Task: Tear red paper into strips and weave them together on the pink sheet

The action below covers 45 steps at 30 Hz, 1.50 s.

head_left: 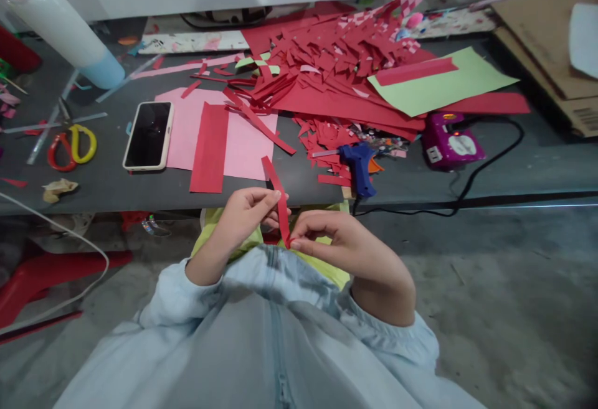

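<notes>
A narrow red paper strip [281,210] is held between my two hands, just past the table's front edge. My left hand [247,215] pinches its middle between thumb and fingers. The strip's lower end, which looks folded, is pinched by my right hand [327,238]. Beyond my left hand, a wider red paper piece [208,147] lies on pink paper [245,144]. A big heap of red paper pieces [327,54] covers the back middle of the table.
A phone [148,135], scissors [72,145] and a white-blue bottle [70,32] are on the left. A blue glue gun [359,168], a purple box [451,141] with a black cable, green paper [439,88] and cardboard [551,42] lie to the right.
</notes>
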Motion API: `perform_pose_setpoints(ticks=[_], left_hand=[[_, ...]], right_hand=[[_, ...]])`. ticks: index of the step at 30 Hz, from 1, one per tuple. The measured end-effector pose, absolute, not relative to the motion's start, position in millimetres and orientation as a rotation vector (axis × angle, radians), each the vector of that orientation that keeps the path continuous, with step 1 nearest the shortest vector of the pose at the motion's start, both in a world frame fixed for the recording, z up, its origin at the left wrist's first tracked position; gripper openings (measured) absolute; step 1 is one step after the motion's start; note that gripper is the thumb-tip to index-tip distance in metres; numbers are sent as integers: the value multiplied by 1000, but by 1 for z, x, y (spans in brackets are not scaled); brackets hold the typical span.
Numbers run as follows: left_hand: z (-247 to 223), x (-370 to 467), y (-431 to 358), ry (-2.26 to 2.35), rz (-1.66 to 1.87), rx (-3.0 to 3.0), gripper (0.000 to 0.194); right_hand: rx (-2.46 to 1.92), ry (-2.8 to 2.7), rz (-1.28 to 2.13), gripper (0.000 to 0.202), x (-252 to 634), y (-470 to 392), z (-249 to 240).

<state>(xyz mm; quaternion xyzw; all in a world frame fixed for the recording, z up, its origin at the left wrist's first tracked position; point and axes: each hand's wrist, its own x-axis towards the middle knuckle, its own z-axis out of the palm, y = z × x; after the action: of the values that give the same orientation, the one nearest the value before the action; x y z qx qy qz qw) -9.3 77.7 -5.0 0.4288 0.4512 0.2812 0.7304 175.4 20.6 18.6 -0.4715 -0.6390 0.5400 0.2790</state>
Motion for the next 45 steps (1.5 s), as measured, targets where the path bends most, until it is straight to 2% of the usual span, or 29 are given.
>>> perform_pose_setpoints(ticks=[6,9,15,22,33,45], left_hand=[[-1,-10,82,1008,652,1019,46],[0,-10,81,1029,629,1072,42],[-1,-6,78,1065,557,1147,36],[-1,-9,74,1086,476,1275,15],[0,-11,72,1089,440,1316,17],[-4,-10,74,1067,450,1236,16]], right_hand=[[-1078,-1878,1596,21,177,20,21],[-1054,-1678,1603,19,174,23,21],[-1127,-999,1222,20,163,47,1],[-1217,-867,1109,24,151,66,-10],[-1154,-781,1109,38,148,69,-10],[-1216,-830,1110,42,147,71,-11]])
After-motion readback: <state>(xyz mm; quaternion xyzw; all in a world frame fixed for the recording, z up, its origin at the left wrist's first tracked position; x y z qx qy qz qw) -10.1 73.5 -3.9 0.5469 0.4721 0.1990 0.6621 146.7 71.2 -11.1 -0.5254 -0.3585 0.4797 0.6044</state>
